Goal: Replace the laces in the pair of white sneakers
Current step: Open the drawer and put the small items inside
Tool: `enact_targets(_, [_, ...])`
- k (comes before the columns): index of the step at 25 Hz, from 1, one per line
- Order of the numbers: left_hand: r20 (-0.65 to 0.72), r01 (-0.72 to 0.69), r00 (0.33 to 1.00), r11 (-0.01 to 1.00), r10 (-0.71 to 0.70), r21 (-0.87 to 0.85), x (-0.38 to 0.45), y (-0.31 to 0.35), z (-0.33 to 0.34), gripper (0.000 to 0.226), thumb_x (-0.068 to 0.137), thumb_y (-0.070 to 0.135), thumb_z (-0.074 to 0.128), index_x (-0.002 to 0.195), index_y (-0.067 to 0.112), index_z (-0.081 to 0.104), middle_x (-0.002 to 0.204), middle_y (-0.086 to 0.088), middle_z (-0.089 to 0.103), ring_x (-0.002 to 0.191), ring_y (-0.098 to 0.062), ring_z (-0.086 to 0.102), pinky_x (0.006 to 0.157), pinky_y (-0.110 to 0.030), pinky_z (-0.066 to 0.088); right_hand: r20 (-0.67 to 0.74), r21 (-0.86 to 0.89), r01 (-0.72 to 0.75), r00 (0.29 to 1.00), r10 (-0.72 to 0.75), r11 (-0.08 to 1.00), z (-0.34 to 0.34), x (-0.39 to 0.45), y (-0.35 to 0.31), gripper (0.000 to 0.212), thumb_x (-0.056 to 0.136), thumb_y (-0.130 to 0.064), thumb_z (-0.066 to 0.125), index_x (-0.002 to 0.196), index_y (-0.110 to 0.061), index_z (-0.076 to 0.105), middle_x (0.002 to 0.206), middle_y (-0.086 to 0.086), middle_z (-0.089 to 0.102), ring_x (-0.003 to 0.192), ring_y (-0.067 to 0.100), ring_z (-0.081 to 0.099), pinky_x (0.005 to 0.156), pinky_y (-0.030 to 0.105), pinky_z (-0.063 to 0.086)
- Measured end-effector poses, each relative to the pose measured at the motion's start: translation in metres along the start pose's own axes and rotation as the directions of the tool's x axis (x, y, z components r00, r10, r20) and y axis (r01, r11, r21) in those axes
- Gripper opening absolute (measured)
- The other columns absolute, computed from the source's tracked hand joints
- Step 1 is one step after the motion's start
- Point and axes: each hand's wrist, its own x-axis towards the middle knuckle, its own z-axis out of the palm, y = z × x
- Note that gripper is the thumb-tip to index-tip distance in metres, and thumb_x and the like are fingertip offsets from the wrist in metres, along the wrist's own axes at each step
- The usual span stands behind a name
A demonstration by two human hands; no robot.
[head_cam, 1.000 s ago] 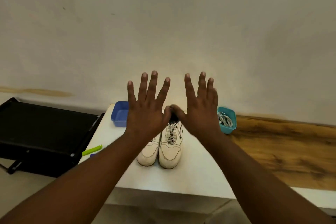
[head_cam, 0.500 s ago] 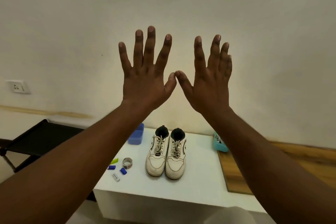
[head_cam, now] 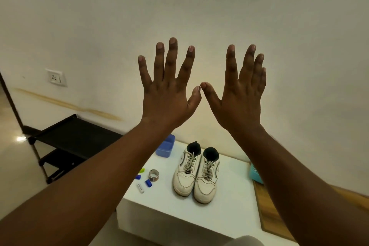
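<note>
We hold both hands raised, fingers spread, gripping nothing: left hand [head_cam: 167,94], right hand [head_cam: 239,98], thumb tips nearly meeting. The sneakers [head_cam: 196,173] stand side by side on the worktop [head_cam: 229,211], laced. Laces should be soft; pinch them at the knot. At 10 o'clock from the sneakers, a blue tub [head_cam: 165,147], contents hidden; at 3 o'clock, a teal tub [head_cam: 254,173], mostly hidden.

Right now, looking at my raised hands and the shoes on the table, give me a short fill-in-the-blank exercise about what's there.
1. Both hands, left hand and right hand, are raised with fingers spread and hold ____.
2. The two white sneakers stand side by side on the ____ table.
3. Both sneakers are still ____ up.
4. The open box beyond the tape roll is ____ in colour.

Missing words: nothing; white; laced; blue
</note>
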Motion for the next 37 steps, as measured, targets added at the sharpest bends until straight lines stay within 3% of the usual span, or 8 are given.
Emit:
enact_targets(5, [0.103,0.158,0.982,0.987,-0.157,-0.002,-0.049,-0.049,0.035,0.078,0.098,0.062,0.026,0.162,0.027,-0.001,0.170,-0.007,0.000,0.156,-0.032,0.001,0.120,-0.062,0.008,0.143,0.120,0.059,0.987,-0.076,0.991,0.048,-0.031,-0.043,0.091,0.098,-0.077,0.031,0.165,-0.029,-0.006,0.171,0.015,-0.014,0.158,0.036,-0.014,0.126,0.058,0.005])
enact_targets(8, [0.253,0.380,0.899,0.924,-0.356,-0.048,-0.128,-0.083,0.075,0.067,0.100,0.054,0.028,0.161,0.029,0.011,0.167,-0.003,0.019,0.153,-0.028,0.016,0.121,-0.058,0.017,0.309,0.206,0.122,0.933,-0.183,0.971,0.096,-0.079,-0.077,0.089,0.098,-0.076,0.031,0.164,-0.031,-0.007,0.172,0.014,-0.011,0.158,0.036,-0.012,0.126,0.057,0.009])
enact_targets(13, [0.463,0.691,0.654,0.721,-0.598,-0.045,-0.263,-0.128,0.143,0.053,0.101,0.037,0.034,0.153,0.023,0.035,0.151,-0.005,0.047,0.141,-0.026,0.042,0.111,-0.051,0.040,0.576,0.294,0.141,0.763,-0.293,0.945,0.177,-0.160,-0.127,0.087,0.099,-0.072,0.035,0.162,-0.036,-0.012,0.173,0.010,-0.005,0.159,0.034,-0.005,0.127,0.055,0.014])
enact_targets(17, [0.554,0.909,0.368,0.415,-0.747,-0.045,-0.341,-0.134,0.174,0.050,0.100,0.016,0.048,0.150,0.016,0.043,0.149,-0.007,0.049,0.134,-0.028,0.049,0.105,-0.042,0.044,0.718,0.352,0.204,0.567,-0.403,0.913,0.225,-0.206,-0.157,0.079,0.103,-0.060,0.044,0.163,-0.035,-0.001,0.173,0.006,0.011,0.159,0.032,0.013,0.125,0.050,0.022])
enact_targets(19, [0.624,0.958,0.238,0.287,-0.744,-0.023,-0.374,-0.138,0.187,0.053,0.099,0.009,0.046,0.152,0.014,0.041,0.150,-0.008,0.047,0.136,-0.029,0.047,0.107,-0.039,0.041,0.774,0.373,0.246,0.449,-0.447,0.894,0.248,-0.228,-0.164,0.074,0.105,-0.051,0.047,0.163,-0.035,0.005,0.172,0.004,0.013,0.158,0.031,0.015,0.124,0.049,0.024])
enact_targets(23, [0.749,0.991,0.103,0.133,-0.655,-0.020,-0.407,-0.147,0.207,0.057,0.098,0.001,0.042,0.154,0.011,0.037,0.153,-0.011,0.044,0.140,-0.027,0.043,0.105,-0.024,0.032,0.818,0.428,0.345,0.246,-0.521,0.835,0.277,-0.267,-0.167,0.060,0.107,-0.036,0.046,0.162,-0.027,0.023,0.171,0.008,0.018,0.157,0.032,0.019,0.123,0.047,0.026])
enact_targets(33, [0.791,0.992,0.129,0.066,-0.598,-0.112,-0.409,-0.147,0.223,0.049,0.101,0.008,0.044,0.148,0.021,0.044,0.140,-0.003,0.057,0.125,-0.022,0.055,0.095,-0.025,0.041,0.827,0.419,0.342,0.239,-0.509,0.841,0.305,-0.289,-0.163,0.051,0.107,-0.038,0.046,0.156,-0.027,0.037,0.169,0.008,0.024,0.155,0.031,0.023,0.124,0.045,0.026])
enact_targets(37, [0.817,0.993,0.099,0.109,-0.568,-0.045,-0.415,-0.152,0.225,0.044,0.101,0.023,0.042,0.142,0.037,0.044,0.130,0.000,0.063,0.109,-0.022,0.062,0.099,-0.044,0.050,0.824,0.417,0.322,0.260,-0.503,0.850,0.305,-0.294,-0.159,0.054,0.106,-0.037,0.048,0.158,-0.028,0.035,0.170,0.009,0.021,0.157,0.032,0.019,0.124,0.046,0.022])
